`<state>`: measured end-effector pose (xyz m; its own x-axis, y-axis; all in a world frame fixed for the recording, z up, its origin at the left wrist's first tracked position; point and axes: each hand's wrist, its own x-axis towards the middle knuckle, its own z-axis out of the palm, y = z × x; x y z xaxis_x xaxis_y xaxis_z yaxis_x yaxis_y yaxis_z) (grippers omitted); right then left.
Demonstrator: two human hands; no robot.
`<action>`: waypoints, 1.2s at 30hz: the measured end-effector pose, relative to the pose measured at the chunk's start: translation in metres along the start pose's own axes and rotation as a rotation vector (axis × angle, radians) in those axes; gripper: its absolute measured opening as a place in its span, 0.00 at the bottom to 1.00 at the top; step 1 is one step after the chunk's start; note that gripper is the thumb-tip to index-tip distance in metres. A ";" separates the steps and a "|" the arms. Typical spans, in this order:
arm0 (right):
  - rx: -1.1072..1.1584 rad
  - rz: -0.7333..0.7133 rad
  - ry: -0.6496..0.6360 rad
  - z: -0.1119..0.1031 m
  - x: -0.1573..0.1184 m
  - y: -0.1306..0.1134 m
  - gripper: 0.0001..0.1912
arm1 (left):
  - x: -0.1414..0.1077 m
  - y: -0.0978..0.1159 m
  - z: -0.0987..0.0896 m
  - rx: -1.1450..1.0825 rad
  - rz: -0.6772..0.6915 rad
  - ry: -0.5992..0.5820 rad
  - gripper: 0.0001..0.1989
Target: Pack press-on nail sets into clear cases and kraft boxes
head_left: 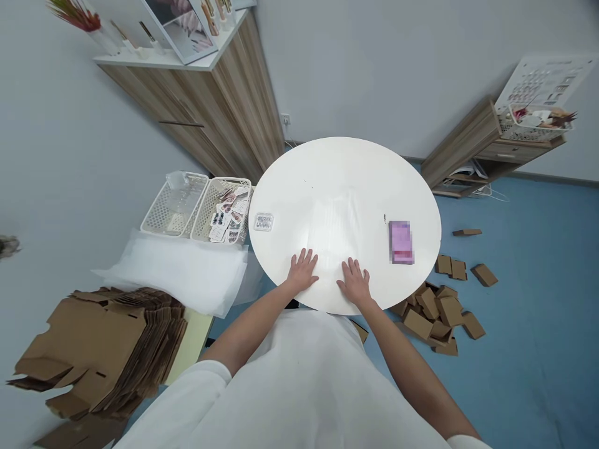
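White oval table under two flat hands, apparently a pause between steps.
The left hand and right hand lie palm-down on its near part, fingers spread, grasping nothing; any pick-up would likely call for lifting one first. Outward, a small clear tray sits left and a purple pack (pixelated, unreadable) right, both apart from the fingers.

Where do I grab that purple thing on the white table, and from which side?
Probably pinch the purple thing by its two long edges, coming from above and its left with the right hand: it seems flat, longer than wide. Blurring hides its details.
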<state>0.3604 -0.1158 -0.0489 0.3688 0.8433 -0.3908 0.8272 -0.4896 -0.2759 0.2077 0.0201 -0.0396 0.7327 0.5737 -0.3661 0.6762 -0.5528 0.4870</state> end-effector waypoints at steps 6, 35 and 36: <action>0.029 0.058 0.024 -0.003 -0.004 -0.005 0.29 | -0.002 0.001 -0.002 -0.041 0.002 -0.027 0.32; 0.819 0.003 -0.197 -0.022 0.148 -0.220 0.36 | 0.030 -0.161 -0.108 -0.420 -0.309 0.283 0.32; 0.823 -0.001 -0.214 -0.022 0.148 -0.222 0.36 | 0.030 -0.161 -0.108 -0.428 -0.305 0.283 0.32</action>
<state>0.2409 0.1223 -0.0263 0.2120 0.8243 -0.5250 0.2247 -0.5639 -0.7947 0.1125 0.1914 -0.0433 0.4213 0.8396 -0.3429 0.7188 -0.0786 0.6907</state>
